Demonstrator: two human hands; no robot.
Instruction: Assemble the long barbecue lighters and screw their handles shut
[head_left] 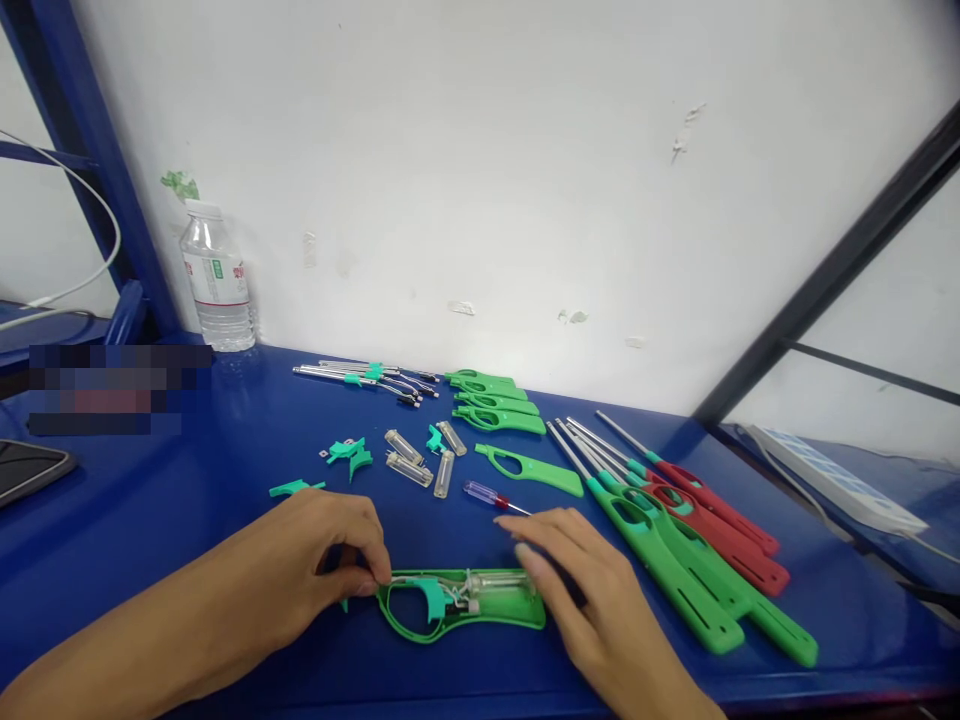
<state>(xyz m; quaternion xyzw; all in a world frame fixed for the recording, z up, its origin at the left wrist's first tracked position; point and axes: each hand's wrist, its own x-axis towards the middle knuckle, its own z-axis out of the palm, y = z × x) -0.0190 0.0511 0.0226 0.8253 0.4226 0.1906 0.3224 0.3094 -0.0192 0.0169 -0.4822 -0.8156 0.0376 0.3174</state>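
Observation:
In the head view, a green lighter shell half (514,612) lies open side up near the table's front edge. Inside it sit a teal trigger (433,598), thin wires and a clear fuel tank (495,582). My left hand (337,560) pinches the narrow neck end of the shell between thumb and forefinger; its fingertips cover that end. At the wide end, my right hand (581,590) has its fingers apart, the thumb at or very near the tank's end. A small screwdriver (487,494) with a purple handle lies just beyond the right fingertips.
Loose teal triggers (351,455), clear fuel tanks (409,468), metal lighter tubes (360,375) and green shell halves (499,412) lie behind. Assembled green lighters (675,570) and red lighters (720,510) are on the right. A water bottle (217,280) stands by the wall.

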